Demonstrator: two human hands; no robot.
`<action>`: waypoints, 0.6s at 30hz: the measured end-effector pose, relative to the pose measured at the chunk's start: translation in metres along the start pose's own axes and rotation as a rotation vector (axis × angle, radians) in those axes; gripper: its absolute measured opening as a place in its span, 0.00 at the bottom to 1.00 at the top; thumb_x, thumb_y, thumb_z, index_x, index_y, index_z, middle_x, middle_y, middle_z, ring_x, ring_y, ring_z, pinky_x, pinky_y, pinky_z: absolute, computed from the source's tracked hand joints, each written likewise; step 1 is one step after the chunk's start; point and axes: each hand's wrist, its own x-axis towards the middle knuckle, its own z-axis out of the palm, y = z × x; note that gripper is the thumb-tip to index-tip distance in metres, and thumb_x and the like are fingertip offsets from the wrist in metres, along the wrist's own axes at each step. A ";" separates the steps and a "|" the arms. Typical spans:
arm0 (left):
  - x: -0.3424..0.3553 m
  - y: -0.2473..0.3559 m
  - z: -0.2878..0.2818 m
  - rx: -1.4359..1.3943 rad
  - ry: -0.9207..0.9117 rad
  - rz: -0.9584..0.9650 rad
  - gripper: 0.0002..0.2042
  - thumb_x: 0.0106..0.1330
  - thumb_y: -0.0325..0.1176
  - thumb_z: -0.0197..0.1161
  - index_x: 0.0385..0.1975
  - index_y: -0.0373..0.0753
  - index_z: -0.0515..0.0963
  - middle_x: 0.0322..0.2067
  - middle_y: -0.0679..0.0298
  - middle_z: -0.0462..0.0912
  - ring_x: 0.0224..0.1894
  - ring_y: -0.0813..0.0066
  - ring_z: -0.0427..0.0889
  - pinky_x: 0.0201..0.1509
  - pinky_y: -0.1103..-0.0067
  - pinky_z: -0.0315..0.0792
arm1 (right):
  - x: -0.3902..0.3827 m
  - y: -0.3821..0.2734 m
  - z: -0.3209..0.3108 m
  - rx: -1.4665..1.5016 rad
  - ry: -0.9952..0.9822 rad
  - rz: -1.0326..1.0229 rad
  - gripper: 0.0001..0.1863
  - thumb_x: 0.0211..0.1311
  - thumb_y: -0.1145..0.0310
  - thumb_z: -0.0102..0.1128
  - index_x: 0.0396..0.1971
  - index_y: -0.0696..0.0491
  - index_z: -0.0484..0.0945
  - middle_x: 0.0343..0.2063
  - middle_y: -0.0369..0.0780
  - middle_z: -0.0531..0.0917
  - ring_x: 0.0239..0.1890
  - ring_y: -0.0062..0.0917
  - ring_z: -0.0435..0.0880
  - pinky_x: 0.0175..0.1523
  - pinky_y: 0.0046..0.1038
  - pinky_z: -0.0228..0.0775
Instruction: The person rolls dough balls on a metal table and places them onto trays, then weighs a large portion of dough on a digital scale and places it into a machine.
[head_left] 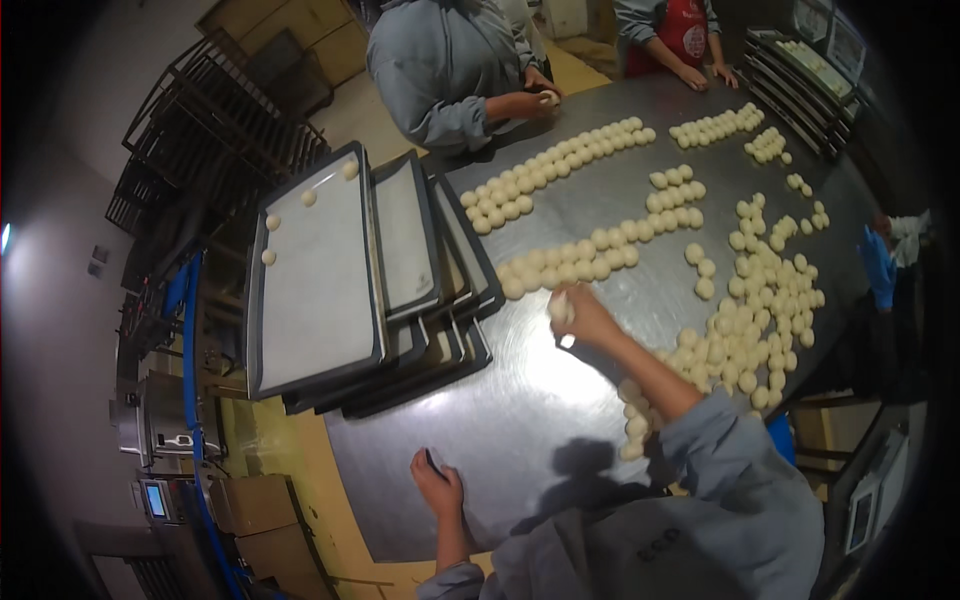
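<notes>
My right hand is closed round a pale dough ball, just in front of a double row of dough balls on the steel table. A small bright patch shows under its fingers; I cannot make out what it is. My left hand hovers near the table's left front edge, thumb apart from the fingers, and appears to hold nothing. To its upper left, the top baking tray of a pile carries several dough balls on a white liner, along its far and left sides.
More trays are stacked crookedly under and beside the top one. A loose heap of dough balls covers the right side. Across the table, one person's hands hold a dough ball; another in a red apron rests hands on the edge.
</notes>
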 end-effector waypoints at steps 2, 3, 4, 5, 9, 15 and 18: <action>0.002 0.005 0.000 0.013 -0.015 -0.022 0.27 0.59 0.25 0.56 0.61 0.26 0.67 0.57 0.40 0.72 0.60 0.38 0.71 0.67 0.56 0.65 | 0.077 0.025 -0.041 -0.121 0.169 -0.061 0.30 0.46 0.66 0.75 0.54 0.46 0.75 0.50 0.51 0.73 0.53 0.53 0.76 0.58 0.45 0.72; 0.002 0.006 0.000 0.027 -0.023 -0.037 0.27 0.59 0.25 0.56 0.60 0.26 0.68 0.56 0.40 0.72 0.60 0.39 0.71 0.67 0.55 0.65 | 0.115 0.033 -0.051 -0.230 0.239 -0.081 0.31 0.47 0.67 0.74 0.54 0.47 0.75 0.51 0.50 0.73 0.54 0.52 0.75 0.59 0.46 0.71; 0.001 0.007 0.000 0.051 -0.020 -0.036 0.26 0.59 0.26 0.55 0.60 0.27 0.69 0.57 0.41 0.72 0.60 0.39 0.71 0.66 0.55 0.66 | 0.151 0.037 -0.056 -0.268 0.255 -0.074 0.31 0.47 0.68 0.73 0.55 0.46 0.74 0.51 0.50 0.73 0.55 0.52 0.74 0.59 0.46 0.72; 0.002 0.008 0.000 0.073 -0.023 -0.039 0.26 0.59 0.26 0.55 0.60 0.28 0.70 0.57 0.41 0.72 0.60 0.39 0.72 0.66 0.55 0.66 | 0.183 0.039 -0.056 -0.302 0.271 -0.065 0.31 0.48 0.69 0.72 0.55 0.46 0.74 0.51 0.50 0.73 0.57 0.52 0.73 0.59 0.46 0.72; 0.001 0.015 0.005 0.160 0.011 -0.054 0.25 0.59 0.25 0.54 0.59 0.29 0.71 0.56 0.42 0.73 0.59 0.40 0.73 0.64 0.55 0.67 | 0.256 0.049 -0.033 -0.452 0.223 -0.081 0.31 0.50 0.69 0.71 0.58 0.44 0.73 0.54 0.50 0.72 0.58 0.51 0.73 0.60 0.46 0.73; 0.019 0.020 0.024 0.213 0.035 -0.081 0.24 0.59 0.24 0.52 0.59 0.29 0.71 0.56 0.43 0.73 0.59 0.41 0.73 0.64 0.56 0.68 | 0.260 0.104 -0.020 -0.525 0.360 0.112 0.38 0.53 0.65 0.69 0.68 0.39 0.69 0.66 0.49 0.66 0.67 0.54 0.66 0.64 0.58 0.67; -0.027 0.018 0.013 0.234 0.070 -0.167 0.24 0.60 0.24 0.50 0.58 0.29 0.71 0.56 0.44 0.72 0.59 0.42 0.73 0.65 0.56 0.67 | 0.196 0.063 -0.033 -0.808 0.196 0.114 0.40 0.55 0.58 0.69 0.70 0.39 0.66 0.71 0.46 0.63 0.73 0.54 0.60 0.66 0.66 0.59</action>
